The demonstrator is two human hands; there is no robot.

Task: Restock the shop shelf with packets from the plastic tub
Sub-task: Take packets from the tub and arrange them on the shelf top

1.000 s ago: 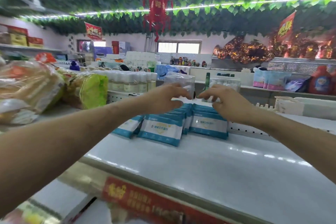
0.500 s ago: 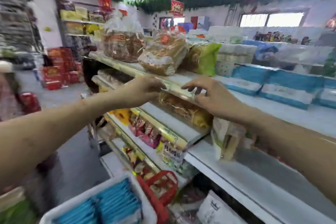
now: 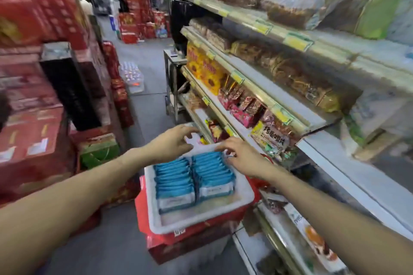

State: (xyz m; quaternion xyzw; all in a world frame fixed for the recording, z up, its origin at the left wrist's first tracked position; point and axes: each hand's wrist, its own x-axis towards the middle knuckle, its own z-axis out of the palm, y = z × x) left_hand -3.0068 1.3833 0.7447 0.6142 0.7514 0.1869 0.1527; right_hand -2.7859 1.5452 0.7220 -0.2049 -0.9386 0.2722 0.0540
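left grip hangs over the tub's far rim, fingers spread and slack, holding nothing; right grip bends its fingers down at the back of the right row, pinching or not i cannot tell. beside the tiered metal shelf, glossy red cartons carry the white rectangular plastic tub, packed with two rows of flat blue packets on edge.

left hand and right hand reach forward and down, close together, palms down, fingers loosely bent.
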